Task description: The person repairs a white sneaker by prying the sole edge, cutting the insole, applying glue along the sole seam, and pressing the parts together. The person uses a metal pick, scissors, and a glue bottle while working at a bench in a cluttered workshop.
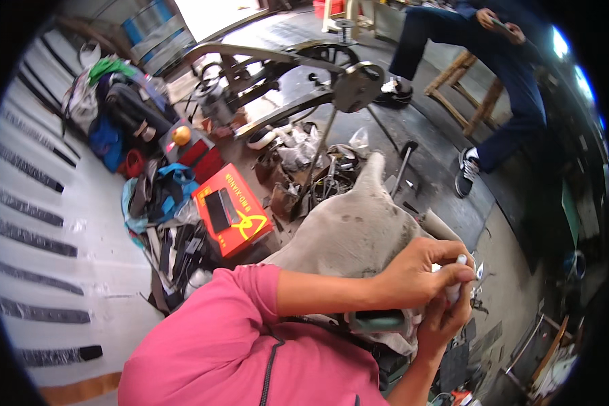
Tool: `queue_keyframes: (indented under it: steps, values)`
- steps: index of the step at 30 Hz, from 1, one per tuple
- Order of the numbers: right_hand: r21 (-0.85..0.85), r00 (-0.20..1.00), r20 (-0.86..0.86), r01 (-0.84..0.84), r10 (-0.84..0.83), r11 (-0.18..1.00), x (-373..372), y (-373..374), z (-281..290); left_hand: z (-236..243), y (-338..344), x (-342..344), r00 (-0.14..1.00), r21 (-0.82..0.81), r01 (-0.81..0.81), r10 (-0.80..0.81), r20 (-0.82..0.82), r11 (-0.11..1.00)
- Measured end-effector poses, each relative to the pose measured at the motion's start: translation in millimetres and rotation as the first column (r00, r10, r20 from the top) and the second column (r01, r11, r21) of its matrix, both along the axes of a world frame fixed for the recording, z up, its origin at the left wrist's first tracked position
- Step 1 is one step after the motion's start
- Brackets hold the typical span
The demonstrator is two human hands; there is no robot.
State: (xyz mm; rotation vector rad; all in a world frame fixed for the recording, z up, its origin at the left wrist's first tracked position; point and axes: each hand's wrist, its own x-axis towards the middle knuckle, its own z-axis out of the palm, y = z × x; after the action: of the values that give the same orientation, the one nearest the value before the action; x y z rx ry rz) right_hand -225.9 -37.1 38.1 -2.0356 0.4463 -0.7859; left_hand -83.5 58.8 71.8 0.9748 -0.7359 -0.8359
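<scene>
My left hand point(413, 272) reaches across from the left with its fingers bent around the upper end of a small white tube point(453, 287). Below it, my right hand point(446, 318) closes around the lower part of the same tube. Between them the fingers hide most of it, so its exact kind is unclear. A grey, stained cloth point(345, 230) is draped over my lap under both hands. Close to my right wrist lies a dark thing with a pale green edge point(377, 321).
A metal hand-cranked machine with a round wheel point(358, 88) stands ahead. To the left are a red box point(240, 210) with a dark phone point(218, 210) on it, and piled bags point(125, 108). A person point(480, 40) sits on a wooden stool point(470, 91) at the far right.
</scene>
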Motion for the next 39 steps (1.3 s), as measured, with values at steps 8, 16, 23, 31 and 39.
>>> queue_keyframes:
  steps: [8, 16, 23, 31, 39]
  values:
    - [0.643, 0.741, 0.556, -0.671, 0.376, 0.370, -11.2, -22.7, -3.9, -2.1, 1.9, 6.4, 0.974, -0.323, 0.152, -0.198, -0.112, 0.934]
    - [0.430, 0.990, 0.034, -0.140, 0.139, 0.892, -10.9, -5.0, -8.5, -7.3, 13.4, 9.8, 0.987, -0.158, -0.131, 0.114, -0.116, 0.979]
    - [0.525, 0.988, 0.081, -0.157, 0.135, 0.836, -7.8, 4.6, 1.2, -8.3, 23.4, 18.2, 0.994, -0.236, -0.104, 0.093, -0.056, 0.966]
    - [0.367, 0.952, 0.306, -0.133, 0.016, 0.921, -8.2, -5.4, 0.3, -132.4, 118.5, 124.7, 0.600, 0.116, -0.770, 0.649, 0.469, 0.628]
    - [0.434, 0.856, 0.136, 0.401, -0.499, 0.807, -37.5, -36.3, -20.5, -356.6, 293.1, 176.1, 0.475, 0.539, -0.842, 0.436, 0.764, -0.029]
